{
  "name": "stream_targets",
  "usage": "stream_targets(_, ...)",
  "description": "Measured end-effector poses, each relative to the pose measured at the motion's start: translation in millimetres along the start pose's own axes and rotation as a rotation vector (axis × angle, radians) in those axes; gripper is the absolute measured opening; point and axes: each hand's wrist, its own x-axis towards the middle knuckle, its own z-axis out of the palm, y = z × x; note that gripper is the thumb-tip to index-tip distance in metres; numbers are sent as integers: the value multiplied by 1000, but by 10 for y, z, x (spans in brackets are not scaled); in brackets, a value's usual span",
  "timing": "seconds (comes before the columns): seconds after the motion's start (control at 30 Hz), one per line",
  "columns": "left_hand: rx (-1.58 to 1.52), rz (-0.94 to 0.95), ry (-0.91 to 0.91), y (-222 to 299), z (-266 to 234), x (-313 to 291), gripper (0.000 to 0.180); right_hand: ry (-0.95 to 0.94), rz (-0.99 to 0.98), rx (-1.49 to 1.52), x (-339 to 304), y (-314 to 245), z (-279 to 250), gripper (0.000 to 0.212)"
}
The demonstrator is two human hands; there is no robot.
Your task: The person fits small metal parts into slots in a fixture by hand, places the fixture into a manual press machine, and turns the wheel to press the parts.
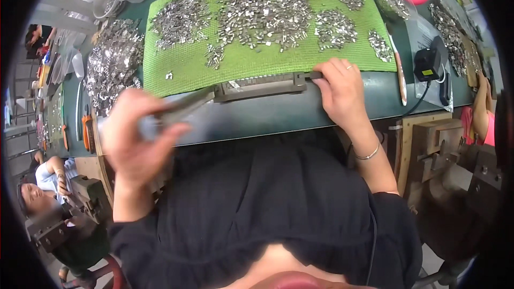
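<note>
A long, narrow dark metal frame [261,95] with an open middle lies along the front edge of the green mat. My right hand [341,92] is closed on a short dark knob at its right end, thumb underneath. Blurred by motion, my left hand [138,136] grips a dark flat bar [187,103] between thumb and fingers. That bar slants up to the frame's left end; I cannot tell whether the two are joined. A row of small pieces seems to sit along the frame's upper side.
Small silvery metal pieces lie in several heaps on the green mat [187,69]. Another heap [115,64] is left of it. A plastic tub [395,1], a black power adapter [428,64] and a knife-like tool [397,69] are right; orange-handled pliers [87,128] left. Other people sit both sides.
</note>
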Motion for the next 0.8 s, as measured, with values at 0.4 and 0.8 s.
stream_targets(0.4,337,-30,-241,-30,1260,277,29,-53,-114,390,128,-114,-49,21)
stream_targets(0.8,321,-19,-343,-17,1114,331,47,-270,-109,-176,549,-27,24,44)
